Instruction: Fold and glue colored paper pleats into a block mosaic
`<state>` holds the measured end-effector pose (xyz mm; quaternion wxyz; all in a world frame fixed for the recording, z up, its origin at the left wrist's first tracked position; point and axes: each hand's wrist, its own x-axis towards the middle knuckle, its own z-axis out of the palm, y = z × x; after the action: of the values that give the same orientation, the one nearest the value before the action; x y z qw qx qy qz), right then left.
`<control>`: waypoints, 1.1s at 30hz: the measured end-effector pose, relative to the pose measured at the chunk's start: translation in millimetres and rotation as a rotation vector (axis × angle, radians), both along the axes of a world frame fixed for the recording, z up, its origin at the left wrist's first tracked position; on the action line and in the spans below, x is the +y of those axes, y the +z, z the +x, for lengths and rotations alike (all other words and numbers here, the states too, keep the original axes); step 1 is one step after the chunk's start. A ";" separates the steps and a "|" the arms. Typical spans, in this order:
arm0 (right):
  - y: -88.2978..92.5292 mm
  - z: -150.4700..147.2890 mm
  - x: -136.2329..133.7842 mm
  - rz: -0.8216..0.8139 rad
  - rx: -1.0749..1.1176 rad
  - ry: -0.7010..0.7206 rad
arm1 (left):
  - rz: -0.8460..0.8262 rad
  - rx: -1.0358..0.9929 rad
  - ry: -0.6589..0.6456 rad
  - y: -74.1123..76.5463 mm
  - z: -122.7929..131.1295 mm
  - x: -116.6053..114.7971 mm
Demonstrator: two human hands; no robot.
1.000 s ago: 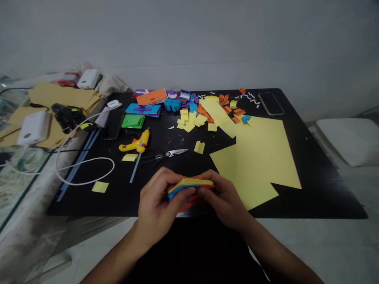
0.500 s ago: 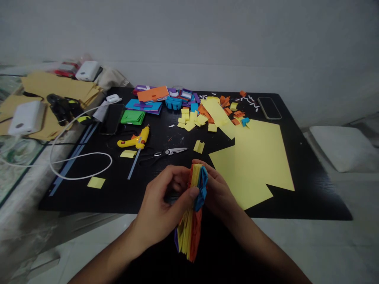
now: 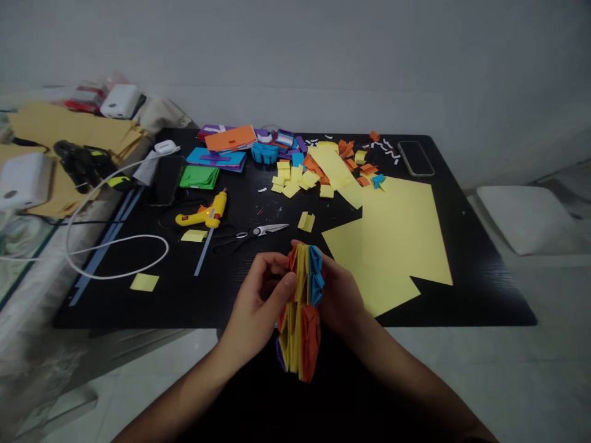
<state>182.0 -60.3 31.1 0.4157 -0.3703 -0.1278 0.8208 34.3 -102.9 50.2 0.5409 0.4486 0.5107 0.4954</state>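
A folded stack of coloured paper (image 3: 302, 320), yellow, orange, blue and purple, stands on edge between my hands over the near edge of the black table (image 3: 217, 295). My left hand (image 3: 258, 304) grips its left side with thumb and fingers closed. On the stack's right side my right hand (image 3: 339, 298) clasps it, fingers mostly hidden behind the paper. Just beyond my hands lie scissors (image 3: 252, 234) and a big cut yellow sheet (image 3: 392, 240).
A yellow glue gun (image 3: 203, 215), a green paper pad (image 3: 199, 177), piles of coloured paper pieces (image 3: 305, 166), a phone (image 3: 415, 158) and a white cable (image 3: 115, 246) lie on the table. Brown envelopes (image 3: 60, 129) and white chargers sit left. A white cushion (image 3: 530, 218) is right.
The paper stack was held flat a second ago; both hands have turned it onto its edge, so it now hangs vertically between them. The view has shifted slightly.
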 end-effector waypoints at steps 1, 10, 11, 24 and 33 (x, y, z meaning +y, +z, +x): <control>0.6 -0.8 -0.4 0.010 0.001 -0.006 | -0.029 -0.020 -0.009 -3.5 1.2 -0.2; -2.9 -1.3 -1.0 0.057 -0.026 -0.051 | -0.308 -0.308 -0.059 -17.3 2.2 5.0; -1.7 0.7 -0.5 0.058 -0.029 -0.036 | -0.318 -0.329 -0.046 -16.3 1.7 5.9; 5.8 22.5 -6.4 0.077 -0.130 -0.043 | -0.410 -0.399 0.081 -13.2 0.9 11.6; -16.5 19.2 -1.6 0.140 -0.166 -0.014 | -0.482 -0.421 0.034 -14.0 2.7 7.4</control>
<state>201.2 -61.9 14.6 0.4340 -0.4081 -0.2164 0.7735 37.0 -95.5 36.3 0.7170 0.1864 0.4977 0.4511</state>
